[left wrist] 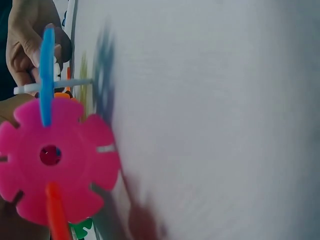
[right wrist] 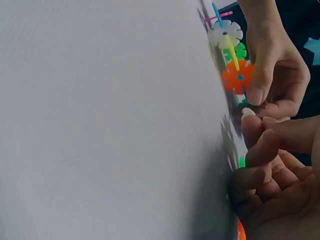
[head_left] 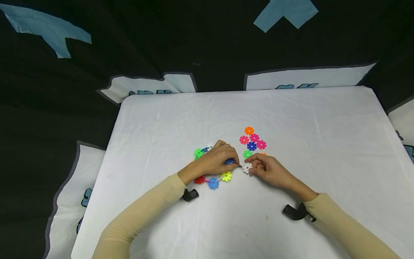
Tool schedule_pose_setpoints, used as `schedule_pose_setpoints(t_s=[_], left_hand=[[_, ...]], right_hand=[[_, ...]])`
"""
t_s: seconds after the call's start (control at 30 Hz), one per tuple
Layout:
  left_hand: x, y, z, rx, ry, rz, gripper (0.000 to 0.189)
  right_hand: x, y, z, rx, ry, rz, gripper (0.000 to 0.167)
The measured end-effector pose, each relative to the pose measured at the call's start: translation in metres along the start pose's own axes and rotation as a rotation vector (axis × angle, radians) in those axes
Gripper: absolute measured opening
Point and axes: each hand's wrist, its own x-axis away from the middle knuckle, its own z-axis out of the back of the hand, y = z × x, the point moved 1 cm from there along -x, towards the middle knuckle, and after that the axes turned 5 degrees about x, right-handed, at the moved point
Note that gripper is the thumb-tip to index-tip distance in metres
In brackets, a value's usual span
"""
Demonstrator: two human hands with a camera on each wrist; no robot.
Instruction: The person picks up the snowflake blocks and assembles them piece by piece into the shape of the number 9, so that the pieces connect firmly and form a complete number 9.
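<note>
My left hand [head_left: 218, 158] pinches a small dark piece, seen nearly edge-on, at the end of a linked string of plastic notched discs. Facing it, my right hand [head_left: 266, 169] holds a white notched disc [head_left: 247, 167] between thumb and fingers, close to that dark piece. A dark blue disc [head_left: 230, 161] shows beside the left fingers. Yellow [head_left: 226, 176], light blue [head_left: 213, 183], red [head_left: 199, 180] and green [head_left: 198, 153] discs curve around under the left hand and wrist, which hide part of the string. In the left wrist view, a pink disc [left wrist: 75, 135] fills the near side.
Loose discs lie beyond the right hand: orange [head_left: 249, 130], several pink [head_left: 261, 144], dark blue [head_left: 251, 146] and green [head_left: 247, 154]. A white cloth covers the table [head_left: 291, 118]. Black straps with mounts [head_left: 295, 212] sit at both wrists. A dark curtain [head_left: 210, 43] hangs behind.
</note>
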Motion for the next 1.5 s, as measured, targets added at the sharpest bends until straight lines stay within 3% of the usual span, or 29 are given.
schedule_pose_setpoints(t_s=[0.3, 0.57, 0.8, 1.03, 1.17, 1.23, 1.3, 1.4, 1.5], left_hand=[[0.0, 0.0, 0.003, 0.031, 0.06, -0.006, 0.004], [0.001, -0.001, 0.005, 0.033, 0.093, -0.029, 0.005], [0.001, -0.003, 0.005, 0.074, 0.162, -0.081, 0.004], [0.005, -0.008, 0.006, 0.182, 0.218, -0.036, 0.005], [0.006, -0.009, 0.005, 0.18, 0.191, -0.022, 0.006], [0.006, -0.009, 0.005, 0.147, 0.169, -0.024, 0.005], [0.006, -0.01, 0.005, 0.114, 0.147, -0.029, 0.005], [0.006, -0.01, 0.007, 0.072, 0.111, -0.035, 0.006], [0.008, -0.009, 0.01, 0.058, 0.063, 0.002, 0.016]], right_hand=[[-0.001, -0.001, -0.003, -0.136, -0.012, -0.078, 0.03], [-0.001, 0.0, -0.004, -0.174, -0.024, 0.018, 0.028], [-0.008, -0.006, -0.008, -0.19, 0.028, -0.044, 0.026], [-0.014, -0.007, -0.018, -0.213, 0.08, -0.038, 0.027], [-0.015, -0.007, -0.021, -0.219, 0.079, -0.065, 0.034], [-0.014, -0.008, -0.02, -0.164, 0.061, -0.067, 0.036], [-0.013, -0.01, -0.017, -0.039, 0.057, -0.041, 0.034], [-0.007, -0.009, -0.006, 0.27, 0.14, 0.056, 0.029], [0.0, -0.001, 0.009, 0.587, 0.258, 0.126, 0.031]])
